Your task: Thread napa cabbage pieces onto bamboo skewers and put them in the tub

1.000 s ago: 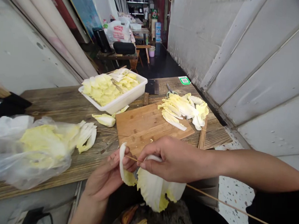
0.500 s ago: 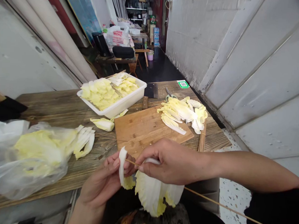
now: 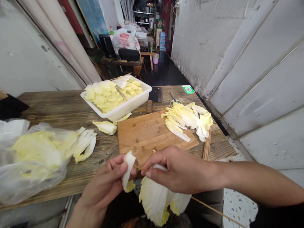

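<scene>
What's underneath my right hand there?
Pale cabbage hangs below your right hand, and a thin stick shows on either side. The stick's middle stretch is covered by hand and cabbage.

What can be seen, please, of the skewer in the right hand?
The skewer is long, thin and light brown, apparently bamboo or wood. It slants down to the right, running past the bottom edge. The right hand, holding it, and a pale leaf hide its middle. Its upper end reaches the leaf strip in the left hand; whether it pierces it is unclear.
</scene>
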`<act>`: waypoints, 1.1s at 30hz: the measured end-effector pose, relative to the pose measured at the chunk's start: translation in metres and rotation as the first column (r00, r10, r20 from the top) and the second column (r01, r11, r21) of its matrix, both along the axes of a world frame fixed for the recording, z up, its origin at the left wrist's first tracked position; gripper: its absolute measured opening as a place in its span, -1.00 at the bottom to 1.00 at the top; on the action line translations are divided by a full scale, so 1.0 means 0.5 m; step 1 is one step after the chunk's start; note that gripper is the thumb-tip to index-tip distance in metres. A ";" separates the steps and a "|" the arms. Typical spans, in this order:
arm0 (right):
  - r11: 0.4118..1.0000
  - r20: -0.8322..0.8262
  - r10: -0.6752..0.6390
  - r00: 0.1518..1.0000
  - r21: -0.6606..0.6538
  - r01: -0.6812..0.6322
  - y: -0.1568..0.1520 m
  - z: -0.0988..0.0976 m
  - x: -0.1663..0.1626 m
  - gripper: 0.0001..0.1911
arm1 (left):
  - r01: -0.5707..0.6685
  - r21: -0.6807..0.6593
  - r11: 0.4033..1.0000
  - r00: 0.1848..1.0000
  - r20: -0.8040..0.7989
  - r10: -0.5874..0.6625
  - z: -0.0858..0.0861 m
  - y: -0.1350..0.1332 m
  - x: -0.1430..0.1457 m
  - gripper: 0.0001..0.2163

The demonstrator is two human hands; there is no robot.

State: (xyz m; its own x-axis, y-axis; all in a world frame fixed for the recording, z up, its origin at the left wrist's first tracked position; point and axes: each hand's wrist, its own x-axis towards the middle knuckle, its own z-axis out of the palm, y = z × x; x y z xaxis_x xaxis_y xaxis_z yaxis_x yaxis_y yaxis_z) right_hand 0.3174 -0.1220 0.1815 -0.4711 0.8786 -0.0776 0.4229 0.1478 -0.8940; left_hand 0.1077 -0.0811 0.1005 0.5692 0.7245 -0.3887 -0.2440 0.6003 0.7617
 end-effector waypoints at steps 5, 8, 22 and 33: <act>0.999 0.023 -0.024 0.999 -0.034 0.025 0.002 -0.005 -0.001 -0.77 | 0.021 -0.081 0.996 0.999 0.039 -0.017 -0.004 0.004 0.007 -0.69; 0.996 0.027 -0.055 0.998 -0.065 0.057 0.001 -0.007 -0.002 -0.79 | 0.069 -0.085 0.994 0.994 0.093 -0.061 -0.006 0.007 0.010 -0.73; 0.974 -0.111 -0.113 0.987 -0.210 0.088 -0.016 -0.009 0.011 -0.77 | 0.186 0.033 0.982 0.979 0.078 -0.188 0.023 0.021 0.019 -0.72; 0.956 -0.003 -0.116 0.993 -0.272 0.111 -0.064 0.026 0.013 -0.67 | 0.315 0.249 0.916 0.944 0.021 -0.330 0.040 0.003 0.021 -0.67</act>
State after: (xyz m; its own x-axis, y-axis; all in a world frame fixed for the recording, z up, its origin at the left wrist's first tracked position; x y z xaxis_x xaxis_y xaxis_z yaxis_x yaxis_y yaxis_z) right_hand 0.3238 -0.1538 0.1947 -0.3732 0.8737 -0.3121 0.4056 -0.1488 -0.9018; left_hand 0.1185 -0.0797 0.1207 0.8048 0.5644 -0.1838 -0.1184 0.4561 0.8820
